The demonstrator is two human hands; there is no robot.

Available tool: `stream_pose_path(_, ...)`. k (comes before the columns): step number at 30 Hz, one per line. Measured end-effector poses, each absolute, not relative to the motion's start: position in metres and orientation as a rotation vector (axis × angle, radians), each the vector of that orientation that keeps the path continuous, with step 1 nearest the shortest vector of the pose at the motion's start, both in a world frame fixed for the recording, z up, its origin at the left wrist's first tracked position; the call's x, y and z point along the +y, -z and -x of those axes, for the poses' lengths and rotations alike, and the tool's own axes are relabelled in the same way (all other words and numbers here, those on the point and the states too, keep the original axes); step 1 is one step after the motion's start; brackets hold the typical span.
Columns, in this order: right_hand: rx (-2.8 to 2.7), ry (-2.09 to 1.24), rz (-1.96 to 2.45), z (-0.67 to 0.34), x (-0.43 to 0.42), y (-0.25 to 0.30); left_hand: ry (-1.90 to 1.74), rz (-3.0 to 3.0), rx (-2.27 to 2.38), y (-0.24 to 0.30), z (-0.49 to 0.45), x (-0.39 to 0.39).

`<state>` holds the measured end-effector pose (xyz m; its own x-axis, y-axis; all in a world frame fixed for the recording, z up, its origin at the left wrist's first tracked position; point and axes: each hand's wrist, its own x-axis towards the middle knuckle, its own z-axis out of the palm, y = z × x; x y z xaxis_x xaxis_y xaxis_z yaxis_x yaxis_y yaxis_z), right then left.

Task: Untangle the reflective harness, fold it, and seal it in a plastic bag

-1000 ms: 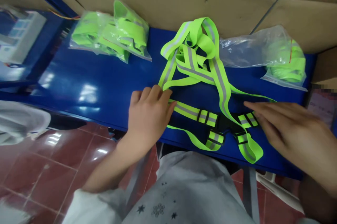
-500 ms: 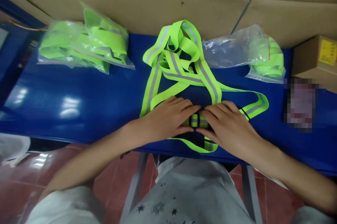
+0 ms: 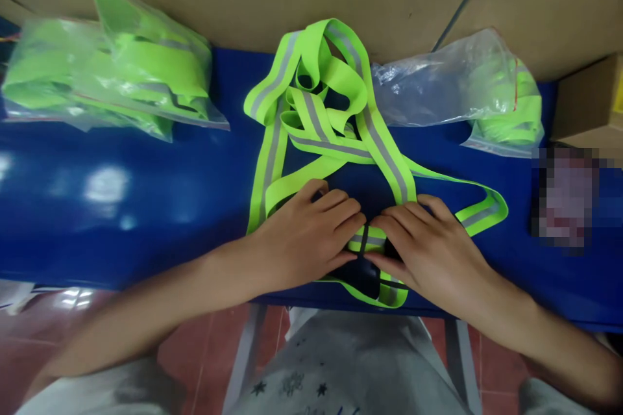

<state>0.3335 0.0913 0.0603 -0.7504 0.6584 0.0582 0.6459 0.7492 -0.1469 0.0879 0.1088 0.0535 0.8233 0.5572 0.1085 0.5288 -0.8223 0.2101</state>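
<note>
Left hand [image 3: 306,239]: the forefinger is curved above the strap and the thumb is below it; the other fingers are bent close together. I cannot tell if they pinch tightly.
Right hand [image 3: 423,239]: it mirrors the left, with bent fingers over the strap and the thumb under it; the firmness of the hold is also not clear.
Bright yellow-green flat strap with grey stripe [image 3: 387,142]: it passes between the fingertips of both hands; its loose loops lie in a heap beyond the fingers, and one low loop hangs nearer to the body.
Thin black slider bar [image 3: 364,238]: upright in the narrow gap between the two sets of fingertips.
Clear plastic bags with yellow-green straps inside [image 3: 156,71]: beyond the left fingers, well to the left.
Clear plastic bag with one rolled yellow-green strap [image 3: 509,100]: beyond the right fingers, to the right.
Shiny blue table [image 3: 170,207]: under the strap and the bags.
Change: one second ago the hands were well apart; now their fingertips almost meet.
Meaning: in my judgement, both hands now work on one spot, the slider, perhaps adjusting it.
</note>
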Motion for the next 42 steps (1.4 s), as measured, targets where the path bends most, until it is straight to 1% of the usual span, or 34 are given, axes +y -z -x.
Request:
stream_pose_path(24, -2.89, -0.34, 0.945, -0.343, 0.099, -0.062, -0.299, -2.774, 0.834, -0.048, -0.081, 0.105)
stream_pose_path(31, -2.876, -0.457, 0.925, -0.347, 0.106, -0.064, -0.272, -2.837, 0.859, -0.049, -0.082, 0.103)
stream_pose_path(42, -2.857, -0.421, 0.951, -0.339, 0.105, -0.058, -0.323, -2.86, 0.847, -0.046, -0.088, 0.1)
